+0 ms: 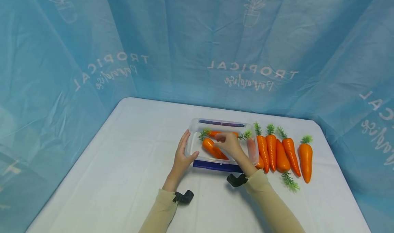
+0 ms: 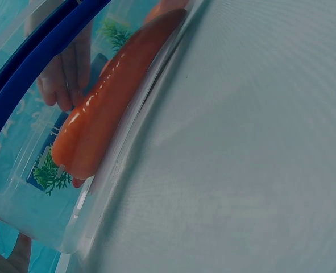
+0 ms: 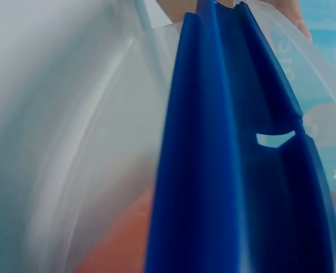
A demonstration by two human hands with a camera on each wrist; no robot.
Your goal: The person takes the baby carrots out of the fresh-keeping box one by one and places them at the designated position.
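A clear plastic box (image 1: 195, 142) with blue latches holds orange carrots with green tops. Inside it, one carrot (image 1: 212, 147) lies slanted near the front, and another (image 1: 213, 133) lies along the back. My left hand (image 1: 182, 156) rests against the box's left side, fingers straight and thumb at the near corner. Over the box's middle hangs my right hand (image 1: 229, 145), thumb and fingers apart and nothing seen between them. In the left wrist view, the right hand's fingers (image 2: 65, 77) show through the clear wall beside a carrot (image 2: 108, 108). The blue latch (image 3: 207, 148) fills much of the right wrist view.
Several carrots (image 1: 288, 151) lie in a row to the right of the box, close to its wall. The white table (image 1: 138, 151) ends at a blue printed curtain (image 1: 191, 38) behind and on both sides. A front latch (image 1: 215, 165) hangs outward.
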